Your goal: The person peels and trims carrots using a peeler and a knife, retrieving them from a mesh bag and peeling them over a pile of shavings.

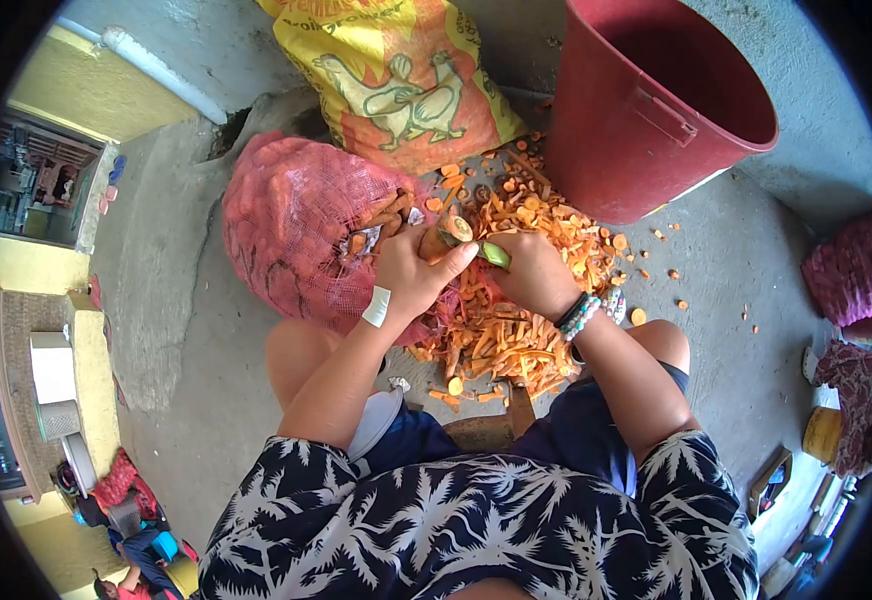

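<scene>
A thick carrot (446,238) with a pale cut end is gripped in my left hand (411,275), whose thumb stretches toward my right hand. My right hand (536,272) is closed around a green-handled peeler (496,256), close against the carrot; its blade is hard to make out. Beneath both hands spreads a heap of orange carrot peelings (511,345) and cut ends. Left of them lies a red mesh sack (291,220) full of carrots, its opening near my left hand, with unpeeled carrots (388,215) showing.
Behind the heap stands a tall red bin (606,130). A yellow and orange feed sack (396,85) leans at the wall beside it. Loose carrot bits dot the concrete floor (696,350). Another person (141,570) is at the lower left. Purple mesh sacks (844,275) lie at right.
</scene>
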A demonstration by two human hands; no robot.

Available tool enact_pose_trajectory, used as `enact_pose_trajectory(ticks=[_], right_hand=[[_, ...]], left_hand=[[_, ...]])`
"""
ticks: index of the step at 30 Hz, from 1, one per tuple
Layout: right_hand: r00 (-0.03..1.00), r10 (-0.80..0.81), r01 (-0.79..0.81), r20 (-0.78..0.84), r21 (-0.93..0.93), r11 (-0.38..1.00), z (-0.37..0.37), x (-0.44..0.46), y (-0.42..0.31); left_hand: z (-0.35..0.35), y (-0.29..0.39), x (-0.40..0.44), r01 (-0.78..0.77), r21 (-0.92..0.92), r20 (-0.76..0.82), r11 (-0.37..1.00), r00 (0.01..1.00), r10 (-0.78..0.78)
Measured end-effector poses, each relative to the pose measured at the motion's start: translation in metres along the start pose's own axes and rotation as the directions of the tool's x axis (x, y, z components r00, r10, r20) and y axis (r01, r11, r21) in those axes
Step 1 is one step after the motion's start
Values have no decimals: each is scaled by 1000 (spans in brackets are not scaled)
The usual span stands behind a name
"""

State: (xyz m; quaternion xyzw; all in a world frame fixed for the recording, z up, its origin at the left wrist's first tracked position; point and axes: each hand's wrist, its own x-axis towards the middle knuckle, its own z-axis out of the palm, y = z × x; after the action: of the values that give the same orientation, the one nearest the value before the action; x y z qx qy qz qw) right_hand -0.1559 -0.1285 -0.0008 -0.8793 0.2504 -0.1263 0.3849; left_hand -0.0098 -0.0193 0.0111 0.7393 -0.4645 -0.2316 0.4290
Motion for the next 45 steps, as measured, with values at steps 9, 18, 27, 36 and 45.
enact_pose_trajectory(ticks=[9, 18, 27, 36, 45], right_hand=[[893, 411, -373, 184, -211, 904, 39, 52, 108], [918, 357, -338, 173, -132, 932, 57, 24, 92], [900, 311, -435, 305, 588, 682, 53, 0, 27], [574, 483, -815, 661, 520, 257, 86, -4, 56], [741, 638, -499, 210, 807, 315, 89, 13, 67]], left_hand=[[17, -17, 1, -53, -143, 135, 988, 988, 72], [-22, -41, 22, -6, -45, -55, 999, 998, 4], [-30, -67, 16, 224, -536, -51, 814, 954, -297], [-24, -44, 9, 50, -559, -139, 828, 978, -153], [-25, -53, 15, 223, -974, 186, 47, 896, -403]])
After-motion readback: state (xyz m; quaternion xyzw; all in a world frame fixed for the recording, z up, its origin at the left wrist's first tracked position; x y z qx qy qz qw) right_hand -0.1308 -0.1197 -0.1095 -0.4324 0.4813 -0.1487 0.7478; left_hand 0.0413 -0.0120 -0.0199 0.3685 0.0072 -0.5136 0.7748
